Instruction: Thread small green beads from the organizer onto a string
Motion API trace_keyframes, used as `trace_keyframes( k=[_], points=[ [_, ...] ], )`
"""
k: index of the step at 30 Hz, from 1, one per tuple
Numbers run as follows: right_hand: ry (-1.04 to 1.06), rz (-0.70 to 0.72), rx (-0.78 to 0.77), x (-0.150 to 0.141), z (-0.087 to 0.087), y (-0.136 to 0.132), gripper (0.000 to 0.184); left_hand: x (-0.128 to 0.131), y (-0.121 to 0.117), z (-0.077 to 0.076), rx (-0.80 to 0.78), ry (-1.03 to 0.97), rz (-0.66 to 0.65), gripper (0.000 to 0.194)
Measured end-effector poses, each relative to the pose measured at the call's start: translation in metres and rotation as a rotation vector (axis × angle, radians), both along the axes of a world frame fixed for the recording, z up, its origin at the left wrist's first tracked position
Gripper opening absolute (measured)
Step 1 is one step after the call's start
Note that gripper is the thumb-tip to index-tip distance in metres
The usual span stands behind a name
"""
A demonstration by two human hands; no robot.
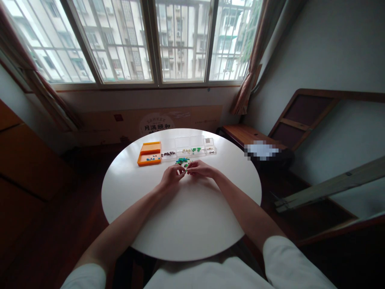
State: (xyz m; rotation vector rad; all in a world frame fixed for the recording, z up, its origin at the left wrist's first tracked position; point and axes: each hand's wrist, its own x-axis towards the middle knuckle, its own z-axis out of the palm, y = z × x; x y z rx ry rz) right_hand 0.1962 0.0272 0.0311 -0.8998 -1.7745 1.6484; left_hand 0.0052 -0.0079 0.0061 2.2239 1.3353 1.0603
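Observation:
My left hand (173, 175) and my right hand (201, 168) meet over the white round table, fingertips almost touching. Between them is a tiny green piece (186, 170), pinched by the fingers of both hands; its exact shape is too small to make out. Just beyond the fingertips lies a loose pile of small blue, green and dark pieces (182, 160), partly hidden by my hands. Behind the pile stand an open orange box (140, 163) with a few blue pieces in it and clear plastic boxes (190, 141) holding dark, cream and green pieces.
The white table (192, 224) reaches close to my body. Past its right edge is a wooden bench (240, 134) with a blurred pale item (261, 149) on it. A wooden frame (313, 108) leans at the right wall. Windows (180, 40) with bars are ahead.

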Motion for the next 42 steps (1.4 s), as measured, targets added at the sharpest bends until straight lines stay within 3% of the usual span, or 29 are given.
trace_keyframes(
  k=[42],
  points=[
    [0.002, -0.009, -0.034, -0.0003, -0.0002, 0.0001, 0.036, 0.0002, -0.0029, 0.0031, -0.008, 0.005, -0.007, 0.017]
  ],
)
